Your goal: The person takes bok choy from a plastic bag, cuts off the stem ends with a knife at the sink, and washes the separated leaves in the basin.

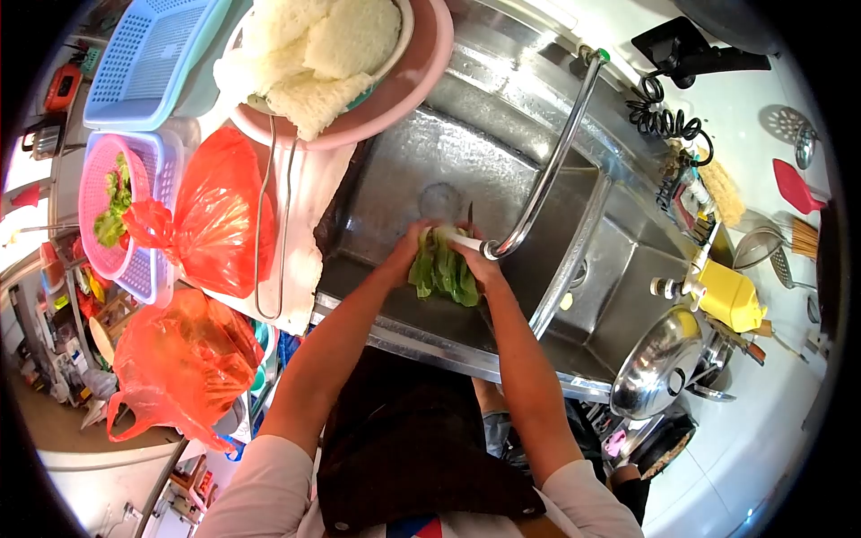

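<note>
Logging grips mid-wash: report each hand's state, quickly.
Left hand: closed, holding the leafy greens.
Right hand: also holding the leafy greens, partly hidden by the tap.

Leaves (444, 280) over sink basin (395, 179)

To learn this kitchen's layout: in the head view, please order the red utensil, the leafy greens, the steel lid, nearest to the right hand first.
From the right hand:
1. Leafy greens, touching it, on its left.
2. Steel lid, lower right.
3. Red utensil, upper right.

Wide head-worn view, from above the near side of the sink (395, 166), facing down into it, fairly close
</note>
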`<action>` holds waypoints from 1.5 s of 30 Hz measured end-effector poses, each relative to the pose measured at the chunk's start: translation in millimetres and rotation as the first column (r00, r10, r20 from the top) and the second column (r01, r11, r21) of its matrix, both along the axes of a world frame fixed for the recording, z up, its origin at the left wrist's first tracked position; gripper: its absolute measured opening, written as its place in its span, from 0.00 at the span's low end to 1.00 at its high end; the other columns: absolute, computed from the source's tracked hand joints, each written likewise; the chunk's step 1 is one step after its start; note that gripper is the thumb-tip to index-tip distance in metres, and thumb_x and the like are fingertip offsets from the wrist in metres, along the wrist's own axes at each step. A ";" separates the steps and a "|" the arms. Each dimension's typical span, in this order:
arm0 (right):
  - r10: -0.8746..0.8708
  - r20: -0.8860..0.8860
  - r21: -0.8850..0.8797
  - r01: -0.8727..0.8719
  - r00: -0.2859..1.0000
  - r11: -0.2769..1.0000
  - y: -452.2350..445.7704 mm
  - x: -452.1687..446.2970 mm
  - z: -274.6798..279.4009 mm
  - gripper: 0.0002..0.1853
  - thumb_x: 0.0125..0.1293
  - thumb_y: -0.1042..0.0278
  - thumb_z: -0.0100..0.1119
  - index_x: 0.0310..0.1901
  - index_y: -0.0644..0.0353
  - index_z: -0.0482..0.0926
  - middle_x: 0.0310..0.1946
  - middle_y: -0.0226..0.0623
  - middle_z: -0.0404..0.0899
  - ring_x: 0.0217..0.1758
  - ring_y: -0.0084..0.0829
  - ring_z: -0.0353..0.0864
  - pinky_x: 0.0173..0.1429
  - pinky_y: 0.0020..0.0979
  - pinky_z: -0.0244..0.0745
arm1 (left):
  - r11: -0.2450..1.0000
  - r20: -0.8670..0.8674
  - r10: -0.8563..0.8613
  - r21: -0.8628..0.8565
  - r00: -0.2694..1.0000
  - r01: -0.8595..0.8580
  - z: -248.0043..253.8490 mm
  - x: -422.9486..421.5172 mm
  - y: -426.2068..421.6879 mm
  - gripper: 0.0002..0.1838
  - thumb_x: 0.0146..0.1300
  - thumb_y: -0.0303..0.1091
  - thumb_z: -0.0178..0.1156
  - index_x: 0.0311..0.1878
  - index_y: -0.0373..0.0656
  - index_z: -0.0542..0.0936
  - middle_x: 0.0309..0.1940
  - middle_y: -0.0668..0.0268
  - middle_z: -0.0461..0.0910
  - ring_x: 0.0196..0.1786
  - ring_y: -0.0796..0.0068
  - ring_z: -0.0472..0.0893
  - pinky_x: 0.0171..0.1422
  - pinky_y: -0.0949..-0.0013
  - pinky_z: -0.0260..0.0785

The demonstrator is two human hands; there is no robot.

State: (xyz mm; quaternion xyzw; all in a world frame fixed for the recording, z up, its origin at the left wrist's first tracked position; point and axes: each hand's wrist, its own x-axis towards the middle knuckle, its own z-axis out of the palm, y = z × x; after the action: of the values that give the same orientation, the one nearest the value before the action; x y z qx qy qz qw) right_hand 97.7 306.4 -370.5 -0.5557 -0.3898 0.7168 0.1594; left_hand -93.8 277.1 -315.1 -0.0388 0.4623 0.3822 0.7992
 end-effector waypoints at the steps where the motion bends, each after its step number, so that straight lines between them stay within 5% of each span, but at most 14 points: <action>1: 0.071 0.105 0.097 -0.081 0.992 0.992 6.8 -7.9 32.3 0.22 0.63 0.68 0.64 0.58 0.53 0.73 0.50 0.32 0.78 0.54 0.28 0.75 0.58 0.31 0.71 | 0.998 0.047 0.032 -0.062 0.998 -0.029 2.7 -1.1 0.5 0.31 0.71 0.61 0.43 0.62 0.44 0.74 0.50 0.63 0.80 0.48 0.67 0.81 0.58 0.64 0.72; 4: 0.085 0.148 0.083 -0.098 0.985 0.992 8.0 -15.2 46.2 0.23 0.63 0.68 0.64 0.60 0.54 0.73 0.50 0.31 0.78 0.55 0.27 0.74 0.60 0.29 0.69 | 0.994 -0.071 -0.029 0.101 0.997 0.036 47.3 2.1 5.7 0.26 0.70 0.54 0.54 0.62 0.45 0.74 0.50 0.64 0.80 0.48 0.70 0.80 0.55 0.65 0.73; 8: -0.060 -0.171 0.168 0.089 0.984 0.982 6.0 -11.9 38.2 0.22 0.62 0.72 0.65 0.58 0.56 0.75 0.49 0.29 0.78 0.52 0.23 0.75 0.57 0.28 0.71 | 0.962 -0.411 0.092 0.273 0.907 0.026 -35.2 11.9 -17.0 0.20 0.68 0.45 0.61 0.57 0.45 0.77 0.47 0.67 0.81 0.46 0.73 0.80 0.49 0.65 0.74; 10: -0.028 -0.085 0.154 0.041 0.996 0.987 4.6 -6.3 35.3 0.21 0.61 0.70 0.67 0.56 0.60 0.76 0.47 0.30 0.79 0.49 0.23 0.77 0.53 0.27 0.72 | 0.966 -0.438 0.092 0.256 0.894 0.026 -35.8 6.0 -17.9 0.17 0.68 0.43 0.61 0.53 0.43 0.80 0.43 0.67 0.82 0.44 0.74 0.80 0.46 0.65 0.74; 13: 0.016 0.012 0.091 -0.017 1.000 0.996 -2.4 -3.1 19.6 0.25 0.59 0.62 0.73 0.54 0.63 0.76 0.43 0.32 0.80 0.46 0.26 0.78 0.51 0.30 0.74 | 0.915 -0.810 -0.106 0.147 0.577 0.375 -30.8 -4.3 -14.3 0.17 0.68 0.45 0.60 0.46 0.40 0.83 0.35 0.67 0.84 0.39 0.72 0.81 0.45 0.64 0.73; 16: -0.120 -0.056 0.080 0.125 0.991 0.989 -8.4 -7.0 23.3 0.23 0.58 0.61 0.74 0.52 0.63 0.77 0.40 0.31 0.79 0.44 0.26 0.78 0.50 0.30 0.74 | 0.869 -0.913 -0.124 0.089 0.389 0.487 -30.0 -4.1 -9.2 0.19 0.68 0.47 0.59 0.43 0.37 0.83 0.31 0.65 0.83 0.36 0.71 0.81 0.44 0.63 0.72; 17: -0.180 -0.198 0.007 0.185 0.964 0.983 -6.8 -9.4 27.1 0.22 0.58 0.62 0.74 0.50 0.63 0.78 0.38 0.31 0.78 0.43 0.25 0.76 0.48 0.29 0.73 | 0.876 -0.908 -0.163 0.047 0.385 0.481 -30.7 -4.8 -8.2 0.20 0.68 0.49 0.59 0.42 0.38 0.83 0.31 0.63 0.83 0.36 0.70 0.81 0.45 0.62 0.72; 19: -0.078 -0.094 0.058 0.084 0.992 0.995 -4.3 -7.9 29.8 0.21 0.60 0.64 0.71 0.51 0.61 0.75 0.39 0.28 0.77 0.42 0.22 0.75 0.49 0.26 0.71 | 0.883 -0.892 -0.241 -0.038 0.382 0.469 -26.1 -5.3 -5.8 0.23 0.66 0.54 0.59 0.41 0.39 0.83 0.31 0.60 0.84 0.37 0.66 0.82 0.46 0.61 0.72; 22: 0.016 0.020 0.105 -0.018 1.000 0.994 -0.2 -7.9 42.8 0.20 0.61 0.64 0.70 0.51 0.60 0.74 0.40 0.27 0.77 0.42 0.21 0.74 0.49 0.25 0.70 | 0.933 -0.713 -0.131 0.146 0.688 0.329 -18.0 -6.3 -6.1 0.27 0.66 0.57 0.59 0.45 0.37 0.81 0.36 0.63 0.83 0.42 0.69 0.81 0.49 0.62 0.72; 28: 0.054 -0.008 0.092 -0.053 0.999 0.994 2.5 -11.5 61.9 0.26 0.57 0.57 0.75 0.52 0.62 0.78 0.41 0.32 0.80 0.43 0.25 0.76 0.50 0.32 0.73 | 0.890 -0.353 -0.258 0.274 0.899 0.363 9.5 -13.7 -5.4 0.26 0.63 0.42 0.67 0.60 0.42 0.73 0.52 0.67 0.78 0.52 0.74 0.76 0.59 0.67 0.69; 32: 0.223 -0.028 0.079 -0.220 0.974 0.972 7.7 -8.9 71.6 0.28 0.57 0.57 0.74 0.55 0.63 0.78 0.44 0.33 0.81 0.46 0.27 0.77 0.53 0.33 0.73 | 0.862 -0.251 -0.360 0.280 0.898 0.423 14.6 -26.9 -2.4 0.24 0.60 0.36 0.69 0.59 0.43 0.75 0.49 0.67 0.79 0.51 0.75 0.77 0.59 0.67 0.70; 35: 0.196 -0.032 0.103 -0.192 0.980 0.976 5.3 0.8 56.8 0.30 0.56 0.57 0.73 0.57 0.64 0.77 0.45 0.34 0.82 0.46 0.28 0.79 0.53 0.32 0.73 | 0.870 -0.219 -0.371 0.258 0.902 0.420 8.9 -32.4 -2.0 0.23 0.60 0.35 0.68 0.58 0.42 0.76 0.47 0.67 0.80 0.49 0.74 0.78 0.57 0.67 0.71; 42: 0.349 0.515 0.211 -0.510 0.783 0.834 2.2 -21.7 26.3 0.31 0.57 0.57 0.64 0.62 0.59 0.74 0.44 0.37 0.84 0.45 0.31 0.82 0.53 0.32 0.74 | 0.809 -0.555 -0.419 0.131 0.718 0.573 2.1 -26.5 -0.4 0.19 0.64 0.42 0.59 0.52 0.39 0.79 0.42 0.67 0.81 0.43 0.75 0.78 0.48 0.67 0.71; 45: 0.399 0.183 0.126 -0.424 0.899 0.897 14.9 -23.0 22.1 0.27 0.59 0.55 0.64 0.57 0.61 0.76 0.39 0.35 0.82 0.42 0.27 0.79 0.48 0.31 0.73 | 0.818 -0.520 -0.449 0.090 0.727 0.569 -14.1 -36.9 -4.6 0.19 0.65 0.46 0.58 0.49 0.40 0.80 0.41 0.67 0.81 0.40 0.76 0.78 0.45 0.68 0.71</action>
State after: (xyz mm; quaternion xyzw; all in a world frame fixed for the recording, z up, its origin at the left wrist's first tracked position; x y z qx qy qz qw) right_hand 74.7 321.3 -348.4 -0.4988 -0.5668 0.6555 0.0186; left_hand -130.7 272.4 -329.2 0.2833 0.5860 0.1974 0.7331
